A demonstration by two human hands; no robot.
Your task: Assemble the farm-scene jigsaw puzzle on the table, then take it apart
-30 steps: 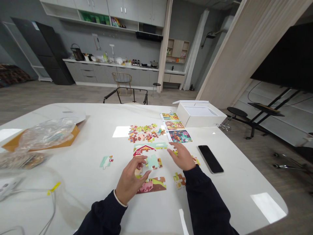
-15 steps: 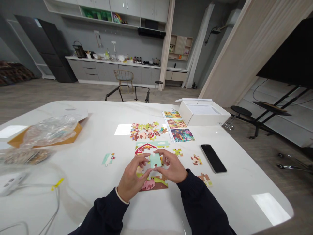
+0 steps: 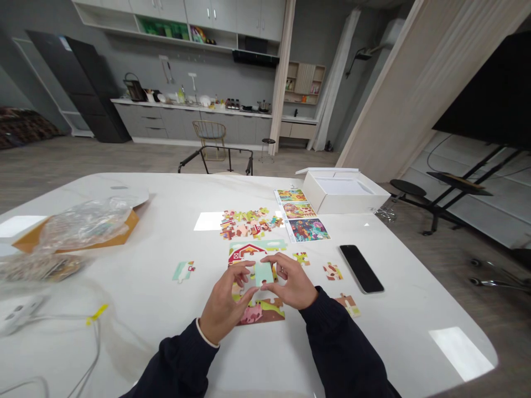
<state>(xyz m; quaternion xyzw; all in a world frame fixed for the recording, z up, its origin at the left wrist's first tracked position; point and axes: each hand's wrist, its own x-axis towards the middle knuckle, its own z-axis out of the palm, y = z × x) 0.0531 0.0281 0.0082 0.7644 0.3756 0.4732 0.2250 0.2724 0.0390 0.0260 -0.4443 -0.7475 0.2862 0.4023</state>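
Mint piece (image 3: pixel 264 272) at part-built puzzle (image 3: pixel 265 316), mid-desk (image 3: pixel 174 326). Right hand (image 3: pixel 292 282): partly closed, thumb and index at opposite edges, pinching piece. Left hand (image 3: pixel 226 297): half-curled, thumb and fingers parted at piece's left side; contact, can't tell. Pile (image 3: pixel 244 225) of pieces beyond puzzle; picture sheet (image 3: pixel 299 210) beside pile; phone (image 3: pixel 362 268) right.
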